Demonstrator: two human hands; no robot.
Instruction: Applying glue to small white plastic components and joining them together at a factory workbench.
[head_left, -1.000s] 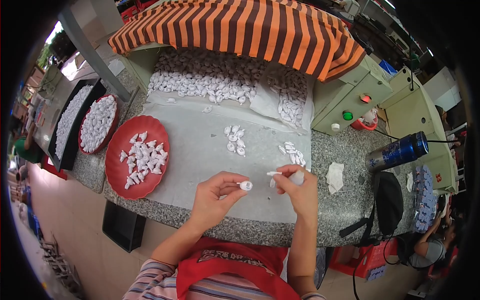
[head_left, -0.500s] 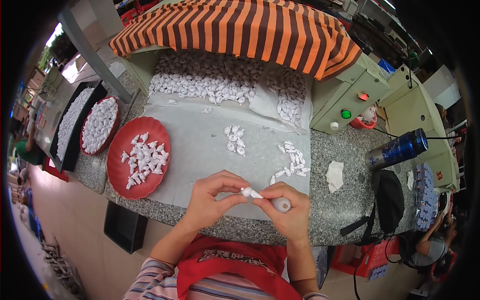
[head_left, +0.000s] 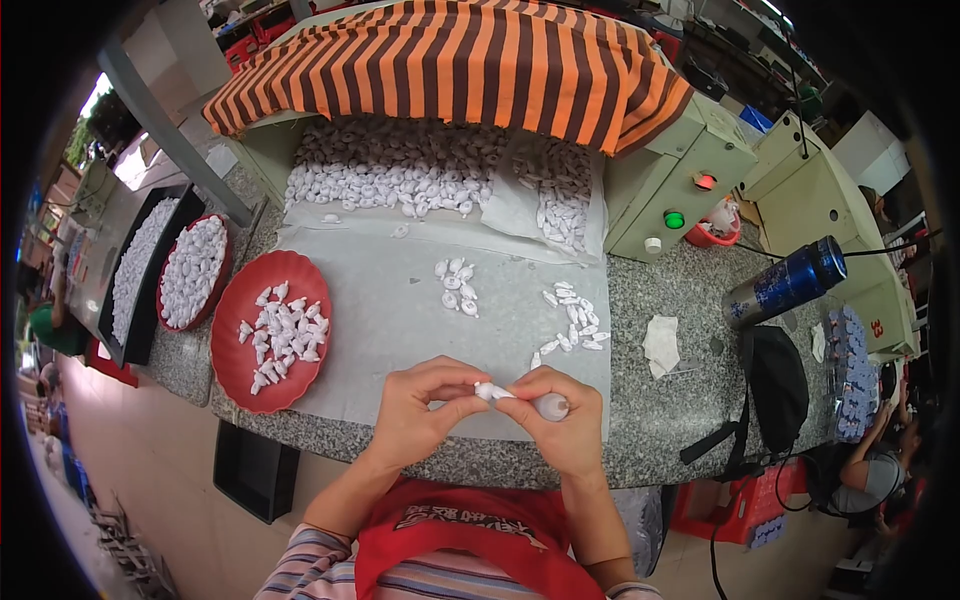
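Two hands meet at the near edge of the bench (head_left: 690,300), fingertips pressed together over a small white piece (head_left: 484,390). The left hand (head_left: 425,410) pinches that piece between thumb and forefinger; the right hand (head_left: 562,420) is closed around a small white bottle (head_left: 550,405), its narrow tip set against the piece. Both hands rest on a sheet of white paper (head_left: 390,320) spread over the speckled stone top. Just beyond the right hand lies a loose cluster of similar white pieces (head_left: 572,325), and a smaller cluster (head_left: 456,285) sits further out, ahead of the left hand. To the left of the left hand stands a red plate (head_left: 232,350) carrying more white pieces, partly overhanging the bench edge; a second red plate (head_left: 192,272) and a black tray (head_left: 135,275), both well filled, lie further left. Far beyond the hands, a large heap of white pieces (head_left: 400,175) lies under an orange and brown striped cover (head_left: 450,65). To the right of the right hand, a crumpled white tissue (head_left: 660,345) lies on the bare stone, then a black bag (head_left: 775,385) and a blue metal flask (head_left: 785,283) on its side. A pale green control box (head_left: 675,185) with a red and a green button stands beyond the tissue.
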